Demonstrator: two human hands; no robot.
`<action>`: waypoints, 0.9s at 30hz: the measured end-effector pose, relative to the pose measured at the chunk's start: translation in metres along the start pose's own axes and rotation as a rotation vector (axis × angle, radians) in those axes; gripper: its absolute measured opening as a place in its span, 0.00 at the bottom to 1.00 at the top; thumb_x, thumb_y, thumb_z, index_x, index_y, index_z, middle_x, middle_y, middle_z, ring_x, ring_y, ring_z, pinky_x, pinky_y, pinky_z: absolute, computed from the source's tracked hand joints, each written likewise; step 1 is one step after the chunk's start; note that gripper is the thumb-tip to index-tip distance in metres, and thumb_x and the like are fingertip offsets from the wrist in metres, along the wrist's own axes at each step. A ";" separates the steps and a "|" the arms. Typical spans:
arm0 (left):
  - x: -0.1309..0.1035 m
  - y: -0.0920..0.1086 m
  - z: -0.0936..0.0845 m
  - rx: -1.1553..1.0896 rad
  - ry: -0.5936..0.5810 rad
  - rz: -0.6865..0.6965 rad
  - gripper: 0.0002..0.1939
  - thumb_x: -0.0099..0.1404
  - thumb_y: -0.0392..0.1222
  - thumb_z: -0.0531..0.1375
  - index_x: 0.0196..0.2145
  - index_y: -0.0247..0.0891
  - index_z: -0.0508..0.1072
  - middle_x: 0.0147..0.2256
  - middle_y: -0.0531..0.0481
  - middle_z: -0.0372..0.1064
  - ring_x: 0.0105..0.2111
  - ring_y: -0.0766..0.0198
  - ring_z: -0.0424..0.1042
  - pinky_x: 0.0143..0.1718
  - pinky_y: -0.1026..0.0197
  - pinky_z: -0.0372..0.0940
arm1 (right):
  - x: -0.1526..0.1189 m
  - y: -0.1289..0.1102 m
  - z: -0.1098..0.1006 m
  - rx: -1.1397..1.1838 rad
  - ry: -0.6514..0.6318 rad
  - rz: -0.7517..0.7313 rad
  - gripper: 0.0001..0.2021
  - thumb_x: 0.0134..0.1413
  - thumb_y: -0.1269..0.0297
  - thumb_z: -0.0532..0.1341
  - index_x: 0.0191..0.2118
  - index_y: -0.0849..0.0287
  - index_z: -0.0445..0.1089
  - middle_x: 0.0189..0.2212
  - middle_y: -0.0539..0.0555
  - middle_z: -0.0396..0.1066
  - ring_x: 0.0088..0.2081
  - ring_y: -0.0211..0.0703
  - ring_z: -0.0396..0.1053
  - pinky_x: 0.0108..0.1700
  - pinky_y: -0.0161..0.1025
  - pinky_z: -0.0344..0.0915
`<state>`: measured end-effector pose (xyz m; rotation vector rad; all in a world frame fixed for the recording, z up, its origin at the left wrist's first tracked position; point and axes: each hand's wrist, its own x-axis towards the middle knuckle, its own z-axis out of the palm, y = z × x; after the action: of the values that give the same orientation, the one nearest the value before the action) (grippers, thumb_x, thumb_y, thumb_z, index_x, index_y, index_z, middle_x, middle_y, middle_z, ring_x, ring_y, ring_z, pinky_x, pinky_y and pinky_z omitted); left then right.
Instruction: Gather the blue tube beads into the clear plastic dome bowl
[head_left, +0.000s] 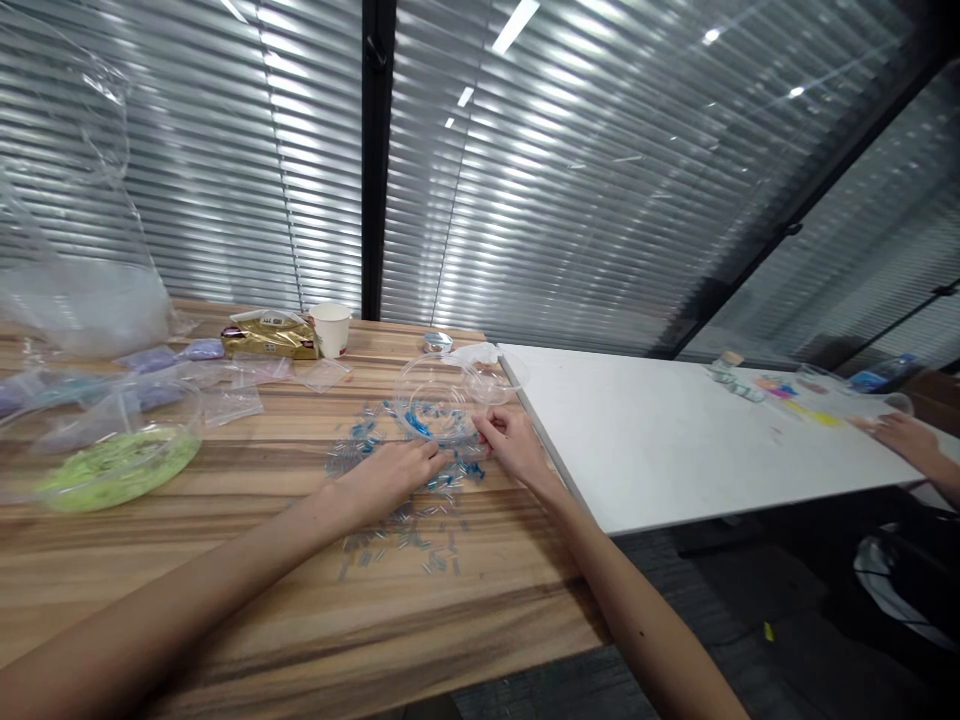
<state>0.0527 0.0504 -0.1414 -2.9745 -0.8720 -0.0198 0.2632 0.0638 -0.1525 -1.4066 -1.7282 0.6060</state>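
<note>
Busy over the wooden tabletop point(262, 590), right in among scattered clear tubes point(411, 538)! In from eight o'clock with the left hand point(401, 470), with fingers bent down and bunched; can't tell what, if anything, beneath them. In from five o'clock with the right hand point(511, 442), with fingers almost met in a pinch, too blurred to tell around what. At twelve o'clock, just beyond, see the clear tub point(437, 372), and blue pieces point(416, 425) by its near side, probably kept close for short reaches. Away at nine o'clock, spot the lime-green dish point(105, 492), likely parked there to leave elbow room
</note>
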 end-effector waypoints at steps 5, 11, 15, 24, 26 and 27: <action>-0.002 0.000 0.001 -0.014 0.040 0.012 0.21 0.56 0.20 0.51 0.46 0.33 0.64 0.43 0.41 0.67 0.41 0.55 0.70 0.40 0.60 0.65 | 0.000 0.001 0.000 -0.001 -0.008 -0.004 0.16 0.55 0.56 0.54 0.20 0.57 0.60 0.16 0.48 0.63 0.20 0.39 0.64 0.26 0.36 0.58; -0.001 0.000 0.003 0.013 0.051 0.027 0.20 0.58 0.20 0.50 0.45 0.34 0.64 0.43 0.41 0.67 0.41 0.56 0.70 0.39 0.60 0.65 | 0.001 0.003 0.000 -0.018 -0.010 -0.008 0.17 0.56 0.56 0.54 0.19 0.58 0.61 0.16 0.49 0.64 0.21 0.40 0.64 0.27 0.36 0.58; 0.000 0.000 0.003 -0.002 0.066 0.030 0.20 0.57 0.20 0.49 0.45 0.33 0.65 0.43 0.41 0.67 0.39 0.55 0.71 0.38 0.59 0.65 | 0.001 0.004 0.000 -0.008 -0.015 -0.005 0.17 0.56 0.56 0.54 0.19 0.58 0.61 0.16 0.49 0.65 0.21 0.40 0.64 0.27 0.36 0.59; -0.001 0.000 0.007 0.026 0.054 0.021 0.22 0.58 0.20 0.50 0.49 0.33 0.63 0.46 0.40 0.66 0.43 0.55 0.70 0.42 0.58 0.66 | 0.000 0.002 0.000 0.015 -0.015 0.002 0.17 0.56 0.56 0.55 0.20 0.58 0.61 0.16 0.49 0.64 0.20 0.39 0.64 0.25 0.35 0.58; -0.001 0.001 0.005 0.030 0.042 0.020 0.21 0.58 0.20 0.50 0.47 0.34 0.63 0.44 0.41 0.67 0.42 0.56 0.70 0.40 0.59 0.66 | 0.000 0.001 0.001 0.010 -0.017 0.000 0.17 0.56 0.55 0.55 0.20 0.58 0.61 0.16 0.48 0.64 0.20 0.38 0.64 0.25 0.35 0.58; -0.001 0.002 0.003 0.029 0.036 0.019 0.20 0.58 0.20 0.50 0.47 0.34 0.64 0.44 0.41 0.67 0.41 0.55 0.70 0.40 0.59 0.66 | 0.000 0.001 0.001 0.009 -0.020 0.003 0.17 0.56 0.55 0.55 0.20 0.58 0.61 0.16 0.49 0.64 0.20 0.38 0.64 0.25 0.35 0.58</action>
<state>0.0532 0.0486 -0.1446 -2.9459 -0.8329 -0.0589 0.2634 0.0642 -0.1541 -1.4017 -1.7373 0.6303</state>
